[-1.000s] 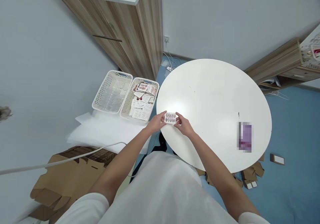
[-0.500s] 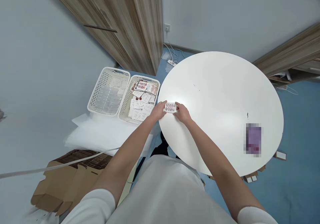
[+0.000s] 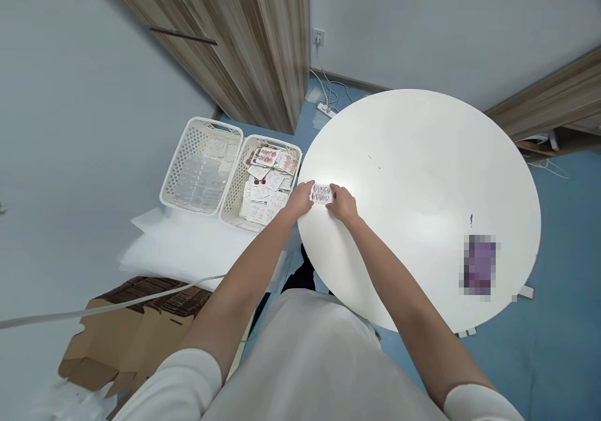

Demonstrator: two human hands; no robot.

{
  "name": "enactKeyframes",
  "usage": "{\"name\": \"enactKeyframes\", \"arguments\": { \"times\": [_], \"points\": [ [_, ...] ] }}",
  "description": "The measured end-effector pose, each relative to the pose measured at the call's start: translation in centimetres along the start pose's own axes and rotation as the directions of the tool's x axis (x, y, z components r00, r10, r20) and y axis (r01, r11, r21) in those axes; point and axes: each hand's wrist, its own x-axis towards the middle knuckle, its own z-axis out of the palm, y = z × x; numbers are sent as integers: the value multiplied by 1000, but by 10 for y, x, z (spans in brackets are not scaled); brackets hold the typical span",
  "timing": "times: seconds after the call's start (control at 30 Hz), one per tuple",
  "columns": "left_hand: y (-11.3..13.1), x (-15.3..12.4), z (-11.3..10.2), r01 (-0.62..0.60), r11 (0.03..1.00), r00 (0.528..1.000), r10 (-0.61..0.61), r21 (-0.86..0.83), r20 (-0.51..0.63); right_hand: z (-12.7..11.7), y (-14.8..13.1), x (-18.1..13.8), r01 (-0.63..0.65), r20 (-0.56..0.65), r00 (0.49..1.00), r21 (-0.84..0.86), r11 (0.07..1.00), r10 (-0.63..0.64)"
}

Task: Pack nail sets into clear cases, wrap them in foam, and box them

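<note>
A small clear card of pink and dark press-on nails (image 3: 322,193) lies at the near left edge of the round white table (image 3: 422,176). My left hand (image 3: 300,199) pinches its left end with closed fingers. Its right end is gripped the same way by my right hand (image 3: 344,203). Both forearms reach out from my white top at the bottom of the view.
Two white perforated baskets stand left of the table: one (image 3: 201,165) with clear trays, one (image 3: 265,181) with several nail cards and paper slips. White foam sheets (image 3: 188,252) and flat cardboard boxes (image 3: 131,333) lie below them. A blurred purple object (image 3: 479,264) rests on the table's right.
The view has tilted down and shifted, so the table sits higher in frame. Both hands with the nail card have moved slightly up and away from me along the table edge.
</note>
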Motion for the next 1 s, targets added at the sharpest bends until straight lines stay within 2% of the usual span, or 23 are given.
{"name": "enactKeyframes", "arguments": {
  "times": [0.5, 0.67, 0.73, 0.8, 0.9, 1.0],
  "points": [
    [0, -2, 3, 33, 999, 999, -34, -24, -34, 5, -8, -7, -52, -34, 998, -37, 998, 51],
    [0, -7, 7, 56, 995, 995, -62, -79, -74, 9, -11, -12, -71, -89, 994, -15, 997, 70],
    [0, -11, 11, 67, 992, 993, -77, -109, -93, 11, -10, -14, -65, -119, 990, 89, 994, 75],
    [-1, -15, 15, 84, 982, 988, -104, -168, -114, 14, -8, -18, -55, -135, 986, 276, 960, 95],
    [-3, -21, 21, 119, 945, 977, -167, -304, -134, 18, -7, -23, -75, -102, 981, 583, 809, 165],
    [-5, -23, 25, 132, 901, 971, -202, -413, -131, 19, -8, -28, -102, -53, 976, 748, 656, 213]
  ]
}}
